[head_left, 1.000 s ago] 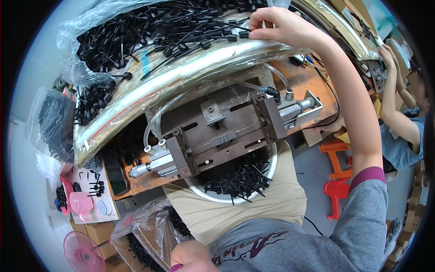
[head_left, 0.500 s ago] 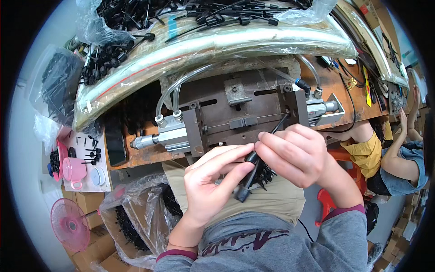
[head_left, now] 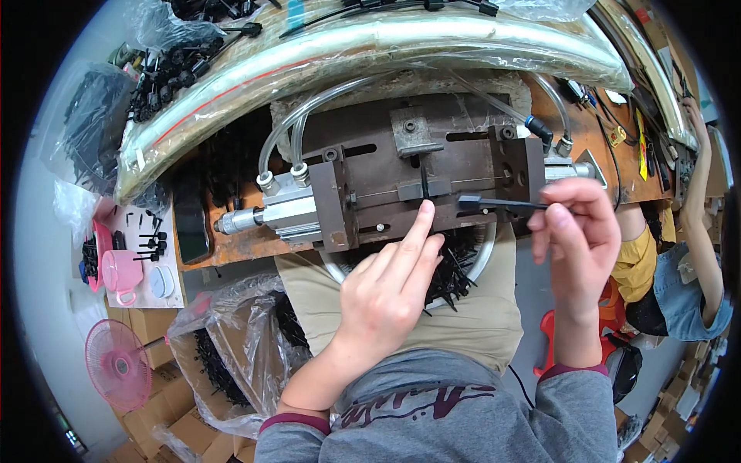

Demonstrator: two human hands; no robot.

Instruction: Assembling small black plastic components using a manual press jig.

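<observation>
My left hand [head_left: 390,289] reaches over the front of a dark metal pneumatic fixture [head_left: 378,147]. Its index finger is stretched out, and the tip presses at the lower end of a short black pin [head_left: 424,179] standing in the fixture's small centre block [head_left: 440,188]. To the right, my right hand [head_left: 575,239] pinches a thin black rod with a blocky end [head_left: 502,203] between thumb and fingers. The rod lies nearly level, its blocky end pointing left towards the centre block, apart from it. Below the fixture, several similar black rods [head_left: 455,274] lie in a round pale-rimmed container at my lap.
Silver air cylinders [head_left: 289,216] with clear hoses flank the fixture. Behind it runs a plastic-wrapped curved ledge [head_left: 370,50] with black parts piled on it. At the left are a pink cup [head_left: 122,270], a pink fan [head_left: 118,364] and a bag-lined box [head_left: 231,363]. Another person's arm [head_left: 701,201] shows at right.
Both hands were together over my lap, handling black parts. They have separated: the left moved up to the centre block, where a black pin now stands; the right moved right with a rod.
</observation>
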